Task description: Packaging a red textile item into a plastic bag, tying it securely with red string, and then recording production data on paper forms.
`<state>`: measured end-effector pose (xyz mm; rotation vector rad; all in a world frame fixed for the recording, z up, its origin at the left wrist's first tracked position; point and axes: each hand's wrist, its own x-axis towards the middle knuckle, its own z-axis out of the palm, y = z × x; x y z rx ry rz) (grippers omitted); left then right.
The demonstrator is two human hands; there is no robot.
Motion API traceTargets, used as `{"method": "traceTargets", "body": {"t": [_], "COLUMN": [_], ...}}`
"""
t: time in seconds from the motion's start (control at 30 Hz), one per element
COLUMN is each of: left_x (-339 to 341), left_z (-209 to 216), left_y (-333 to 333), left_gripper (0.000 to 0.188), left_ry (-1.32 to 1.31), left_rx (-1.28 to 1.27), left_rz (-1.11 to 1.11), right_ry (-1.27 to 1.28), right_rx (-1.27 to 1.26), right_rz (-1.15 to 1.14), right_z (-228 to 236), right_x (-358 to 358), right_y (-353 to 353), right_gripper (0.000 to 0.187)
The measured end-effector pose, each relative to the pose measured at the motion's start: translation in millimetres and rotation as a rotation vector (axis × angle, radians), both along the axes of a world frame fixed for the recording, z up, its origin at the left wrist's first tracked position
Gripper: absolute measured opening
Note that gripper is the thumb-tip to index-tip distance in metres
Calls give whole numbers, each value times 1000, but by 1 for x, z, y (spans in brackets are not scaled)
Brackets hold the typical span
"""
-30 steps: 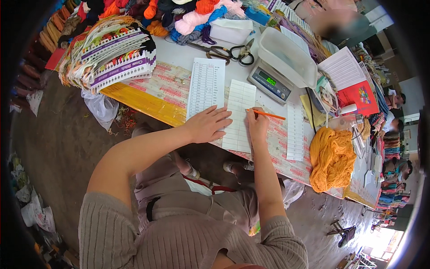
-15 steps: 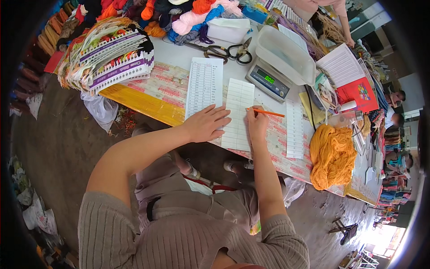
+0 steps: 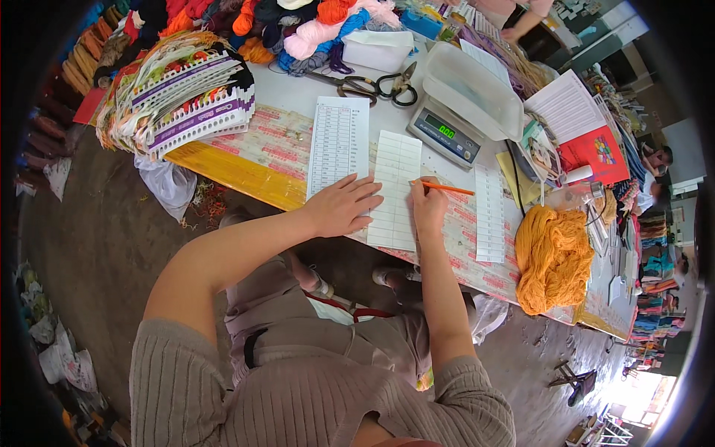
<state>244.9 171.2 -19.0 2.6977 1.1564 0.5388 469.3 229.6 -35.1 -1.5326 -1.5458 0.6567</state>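
Around one o'clock, a co-worker's bent head has left view; their hand (image 3: 511,34) has since shifted toward ten o'clock, near the purplish yarn (image 3: 485,46).

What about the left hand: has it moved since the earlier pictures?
No: judged against the printed list, the left hand shows no clear shift either way, still covering the list's lower right corner.

Green lit digits, legible to me from afar, glow on the dark display (image 3: 445,132) of a grey tabletop scale (image 3: 467,154), pale lettering beside them. Black figures fill a white rectangular paper sheet printed with a table (image 3: 339,138); white lettering runs along purple-banded, perforated white cards (image 3: 195,125). Entries on a narrow white paper strip (image 3: 489,216) are too small to read.
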Motion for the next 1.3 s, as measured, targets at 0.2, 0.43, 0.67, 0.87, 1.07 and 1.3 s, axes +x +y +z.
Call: {"method": "traceTargets", "body": {"t": [0.2,0.43,0.67,0.87,1.07,1.3], "left_x": [0,1,0,0,0,-1], "left_z": [-1,0,0,-1,-1,-1], "left_y": [-1,-1,-1,0,0,-1], "left_gripper": [45,46,45,45,45,45], "left_ry": [-6,-9,-6,-9,-18,-27], "left_rx": [6,12,-4,-1,12,18], "left_rz": [6,0,1,0,10,2], "right_ry": [78,-108,46,-88,-46,-34], "right_rx": [-92,16,-134,-22,-22,6], "right_rz": [-34,-4,-52,-77,-53,-45], "right_z": [2,-3,3,4,5,1], "right_x": [1,4,2,3,2,3], "right_y": [0,2,-1,-1,-2,1], "right_gripper": [20,21,19,18,18,16]}}
